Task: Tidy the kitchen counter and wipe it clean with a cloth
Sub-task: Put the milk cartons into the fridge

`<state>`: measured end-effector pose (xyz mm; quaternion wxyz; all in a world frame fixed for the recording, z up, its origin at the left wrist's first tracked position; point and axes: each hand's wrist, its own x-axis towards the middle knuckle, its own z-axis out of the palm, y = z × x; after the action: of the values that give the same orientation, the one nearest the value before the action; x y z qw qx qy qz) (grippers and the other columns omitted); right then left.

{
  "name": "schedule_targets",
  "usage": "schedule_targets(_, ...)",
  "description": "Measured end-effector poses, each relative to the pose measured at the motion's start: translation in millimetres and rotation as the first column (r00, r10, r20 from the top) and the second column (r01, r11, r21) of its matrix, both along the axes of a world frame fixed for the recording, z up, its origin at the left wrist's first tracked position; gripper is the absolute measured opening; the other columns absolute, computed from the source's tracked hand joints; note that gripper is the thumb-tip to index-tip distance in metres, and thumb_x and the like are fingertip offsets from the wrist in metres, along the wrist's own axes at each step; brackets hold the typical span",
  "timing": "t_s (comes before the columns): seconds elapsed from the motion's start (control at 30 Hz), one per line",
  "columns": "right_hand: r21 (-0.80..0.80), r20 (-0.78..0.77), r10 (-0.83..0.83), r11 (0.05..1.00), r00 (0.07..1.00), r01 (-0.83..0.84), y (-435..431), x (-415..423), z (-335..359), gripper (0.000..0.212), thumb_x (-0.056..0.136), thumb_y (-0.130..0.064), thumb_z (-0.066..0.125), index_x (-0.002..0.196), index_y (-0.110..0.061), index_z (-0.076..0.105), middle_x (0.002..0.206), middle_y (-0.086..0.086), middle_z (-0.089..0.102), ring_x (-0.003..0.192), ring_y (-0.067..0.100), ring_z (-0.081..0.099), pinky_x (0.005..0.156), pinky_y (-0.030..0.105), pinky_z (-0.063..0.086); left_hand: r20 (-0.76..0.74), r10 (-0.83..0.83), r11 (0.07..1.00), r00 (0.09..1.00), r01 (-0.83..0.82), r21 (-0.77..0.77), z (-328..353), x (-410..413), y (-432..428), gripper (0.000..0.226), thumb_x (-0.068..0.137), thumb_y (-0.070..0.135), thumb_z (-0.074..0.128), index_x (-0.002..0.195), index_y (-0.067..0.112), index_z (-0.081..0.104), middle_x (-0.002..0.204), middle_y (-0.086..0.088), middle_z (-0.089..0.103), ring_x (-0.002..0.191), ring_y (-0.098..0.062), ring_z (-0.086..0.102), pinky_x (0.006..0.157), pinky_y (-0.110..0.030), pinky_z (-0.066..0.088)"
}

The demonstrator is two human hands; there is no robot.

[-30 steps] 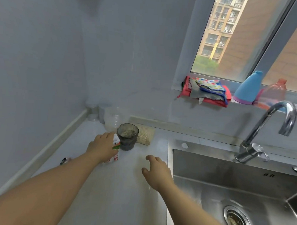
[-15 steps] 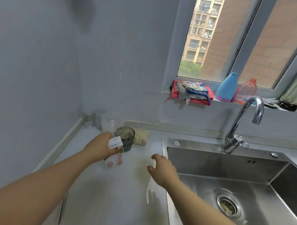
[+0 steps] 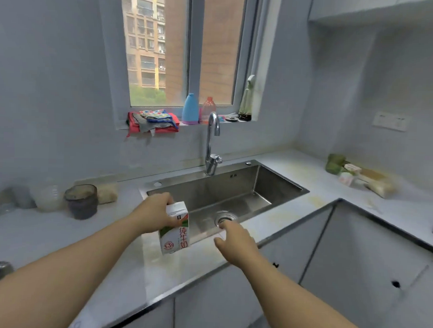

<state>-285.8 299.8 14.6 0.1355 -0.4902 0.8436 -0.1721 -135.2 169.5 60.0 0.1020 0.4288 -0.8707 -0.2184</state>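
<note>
My left hand (image 3: 156, 214) grips the top of a small white, red and green milk carton (image 3: 176, 232) and holds it in the air over the left front corner of the steel sink (image 3: 266, 183). Just right of the carton, my right hand (image 3: 234, 241) hovers over the sink's front rim, empty, fingers loosely apart. A pile of folded red, grey and patterned cloths (image 3: 152, 122) lies on the window sill. The pale counter (image 3: 46, 233) shows yellowish stains near the sink.
A dark glass cup (image 3: 81, 201), a clear plastic container (image 3: 47, 197) and a bag of grains (image 3: 107, 193) stand at the back left. On the right counter are a green cup (image 3: 335, 164), a small carton (image 3: 346, 178) and packets (image 3: 378, 183). Faucet (image 3: 212, 144) behind sink; bottles (image 3: 190, 109) on sill.
My left hand has lifted the milk carton from beside the dark cup and carried it right, over the sink's corner. The view swung right, and my right hand moved along the sink's front.
</note>
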Motion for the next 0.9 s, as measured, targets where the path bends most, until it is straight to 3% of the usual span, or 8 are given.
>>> schedule_targets(0.13,-0.025,0.034,-0.181,0.983,0.983,0.182,79.4,-46.7,5.8,0.046,0.096,-0.029,0.043,0.140,-0.018,0.036,0.141,0.006,0.043,0.119,0.026,0.049,0.095,0.041,0.047,-0.034,-0.186,0.982,0.982,0.187,0.019,3.1,-69.0,62.5,0.034,0.080,0.033,0.071,0.101,0.019,0.048,0.102,0.000,0.056,0.090,-0.015,0.055,0.068,-0.021,0.045)
schedule_targets(0.37,-0.061,0.078,-0.410,0.908,0.909,0.415,229.1,-144.6,9.4,0.046,0.096,-0.027,0.044,0.141,-0.016,0.036,0.145,0.006,0.039,0.128,0.026,0.042,0.103,0.040,0.040,-0.022,-0.485,0.874,0.875,0.483,-0.042,2.6,-217.6,198.6,0.041,0.078,0.035,0.073,0.110,0.014,0.057,0.107,-0.002,0.059,0.094,-0.018,0.055,0.077,-0.030,0.047)
schedule_targets(0.53,-0.011,0.053,-0.566,0.823,0.822,0.568,337.5,-218.4,7.8,0.045,0.095,-0.029,0.043,0.139,-0.018,0.039,0.142,0.006,0.042,0.122,0.027,0.048,0.100,0.036,0.042,-0.044,-0.582,0.813,0.812,0.580,-0.048,-3.1,-310.4,293.3,0.036,0.079,0.033,0.072,0.105,0.014,0.058,0.094,0.001,0.056,0.082,-0.016,0.052,0.060,-0.024,0.039)
schedule_targets(0.73,0.014,0.041,-0.691,0.722,0.722,0.691,468.0,-305.3,4.5,0.045,0.097,-0.030,0.042,0.140,-0.017,0.038,0.143,0.005,0.042,0.126,0.025,0.044,0.101,0.035,0.041,-0.058,-0.687,0.727,0.725,0.687,-0.016,-9.0,-417.4,403.8,0.037,0.080,0.033,0.070,0.109,0.015,0.057,0.098,0.001,0.056,0.086,-0.016,0.055,0.062,-0.023,0.043)
schedule_targets(0.9,0.000,0.072,-0.743,0.667,0.665,0.745,519.6,-356.1,-3.9,0.044,0.095,-0.029,0.043,0.138,-0.018,0.040,0.142,0.003,0.044,0.125,0.024,0.046,0.097,0.032,0.040,-0.027,-0.728,0.685,0.685,0.728,-0.024,-15.3,-481.5,452.1,0.035,0.080,0.035,0.070,0.108,0.016,0.057,0.100,-0.001,0.058,0.088,-0.017,0.055,0.069,-0.027,0.046)
